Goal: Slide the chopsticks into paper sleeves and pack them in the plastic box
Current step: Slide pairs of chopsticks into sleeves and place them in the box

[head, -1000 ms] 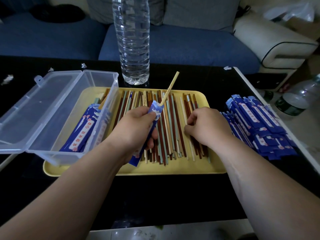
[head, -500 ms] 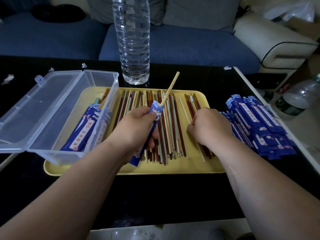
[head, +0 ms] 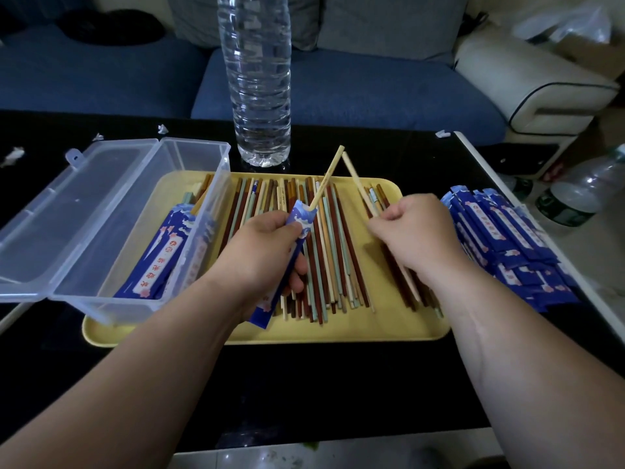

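Plastic box (head: pixel 101 304) across tray's (head: pixel 338 328) left edge

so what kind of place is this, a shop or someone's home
Most likely a home living room. A blue sofa with grey cushions stands right behind the black table, and a clear water bottle stands on that table.

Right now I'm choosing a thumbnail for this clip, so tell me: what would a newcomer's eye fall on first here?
Centre frame, the left hand grips a blue paper sleeve with one pale chopstick poking out, while the right hand pinches a second chopstick beside it. Beneath lies a yellow tray of loose chopsticks in mixed colours. A clear plastic box stands left, a heap of blue sleeves right.
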